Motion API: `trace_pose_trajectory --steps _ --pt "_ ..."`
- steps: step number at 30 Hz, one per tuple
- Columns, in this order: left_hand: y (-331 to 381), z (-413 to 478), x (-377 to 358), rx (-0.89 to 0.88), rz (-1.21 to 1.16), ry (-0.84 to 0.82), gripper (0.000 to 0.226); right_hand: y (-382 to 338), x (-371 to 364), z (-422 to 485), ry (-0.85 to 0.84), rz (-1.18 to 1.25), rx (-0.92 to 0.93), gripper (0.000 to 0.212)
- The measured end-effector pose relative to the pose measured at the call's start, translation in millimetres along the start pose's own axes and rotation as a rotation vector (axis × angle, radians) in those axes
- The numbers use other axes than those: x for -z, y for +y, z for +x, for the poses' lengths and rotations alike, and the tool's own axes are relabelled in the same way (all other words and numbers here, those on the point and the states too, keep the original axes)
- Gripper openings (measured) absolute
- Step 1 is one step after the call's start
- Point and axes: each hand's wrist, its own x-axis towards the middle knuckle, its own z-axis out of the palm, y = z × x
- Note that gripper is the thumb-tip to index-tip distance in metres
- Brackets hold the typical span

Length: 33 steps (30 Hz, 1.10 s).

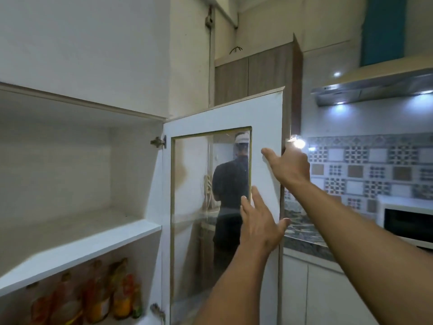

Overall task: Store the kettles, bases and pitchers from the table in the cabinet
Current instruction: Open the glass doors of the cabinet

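Note:
The white cabinet (82, 238) stands open at the left, and its upper shelf is bare. Its white door (264, 118) with a glass pane (199, 184) swings out toward me. My right hand (289, 167) grips the door's free edge, thumb on the inner face and fingers wrapped around the far side. My left hand (260, 221) is spread flat against the door's frame, lower down. No kettle, base or pitcher is in view.
Several bottles (93, 294) stand on the cabinet's lower shelf. A white microwave (407, 219) sits on the dark stone counter (304, 242) at the right, under a lit range hood (375, 90). A person's reflection shows in the glass pane.

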Motion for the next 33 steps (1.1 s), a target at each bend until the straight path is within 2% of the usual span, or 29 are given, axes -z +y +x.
trace_pose_trajectory --steps 4,12,16,22,24,26,28,30,33 --pt "2 37 -58 0.085 0.042 -0.039 0.108 58 -8 32 -0.068 -0.022 -0.102 0.047" --pt "-6 116 -162 0.108 0.183 0.076 0.104 170 -35 104 -0.184 -0.022 -0.156 0.046" --pt "-13 140 -184 0.106 0.237 0.124 0.102 199 -52 127 -0.176 0.027 -0.166 0.046" --pt "-20 156 -192 0.109 0.23 0.111 0.098 215 -70 137 -0.112 0.03 -0.165 0.043" --pt "-25 157 -190 0.095 0.23 0.116 0.096 210 -72 133 -0.032 -0.028 -0.122 0.046" --pt "-32 157 -183 0.112 0.241 0.117 0.095 205 -77 125 0.12 -0.156 0.039 0.052" --pt "-41 157 -171 0.16 0.261 0.126 0.092 198 -86 116 0.188 -0.196 0.228 0.045" --pt "-54 154 -154 0.197 0.266 0.157 0.089 184 -99 106 0.095 -0.179 0.333 0.037" --pt "-80 141 -117 0.252 0.298 0.224 0.088 158 -123 86 -0.151 -0.147 0.331 0.038"
